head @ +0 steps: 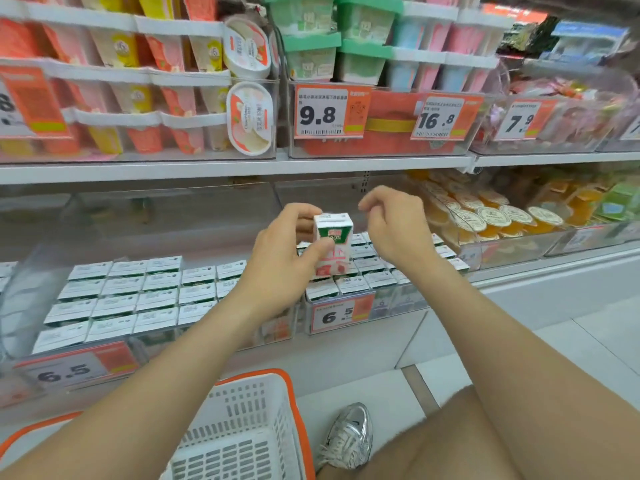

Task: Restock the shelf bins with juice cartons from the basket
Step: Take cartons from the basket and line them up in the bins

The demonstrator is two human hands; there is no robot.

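Shop shelving (pixel 242 168) filled the view. On the lower tier sat a clear bin (pixel 398 303), packed with carton tops. Basket (pixel 256 375) stood on the floor below, within reach. Left hand (pixel 284 261) gripped one juice carton (pixel 332 247) upright above that bin, probably squared for slotting in. Right hand (pixel 394 226) hovered beside it, loosely curled, holding nothing.

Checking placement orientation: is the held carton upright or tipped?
Upright: the juice carton in the left hand has its white folded top uppermost and its sides near vertical, above the binned cartons.
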